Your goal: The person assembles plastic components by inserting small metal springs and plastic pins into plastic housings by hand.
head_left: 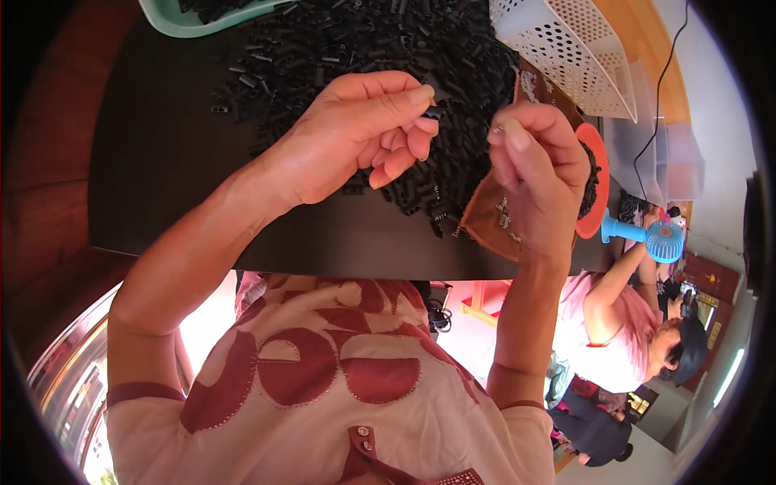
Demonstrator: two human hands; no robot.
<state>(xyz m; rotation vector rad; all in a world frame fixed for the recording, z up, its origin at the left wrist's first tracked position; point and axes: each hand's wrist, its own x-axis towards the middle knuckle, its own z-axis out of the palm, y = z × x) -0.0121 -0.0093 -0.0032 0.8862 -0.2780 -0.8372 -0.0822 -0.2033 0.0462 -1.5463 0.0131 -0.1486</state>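
My left hand [356, 133] pinches a small black plastic piece [432, 113] between thumb and forefinger. My right hand [537, 166] nips a tiny metal spring [498, 129], above the dark tabletop [162, 162].

White short-sleeved top [323, 388], dark red patches, stitched outlines, red sleeve cuffs, small studs at neckline

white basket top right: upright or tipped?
Tipped. The white basket leans on its side, its perforated wall and rim angled over the pile of black parts.

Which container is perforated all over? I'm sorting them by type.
The white plastic basket at the table's far right, its walls full of small holes. The green tray and the orange dish have solid walls.
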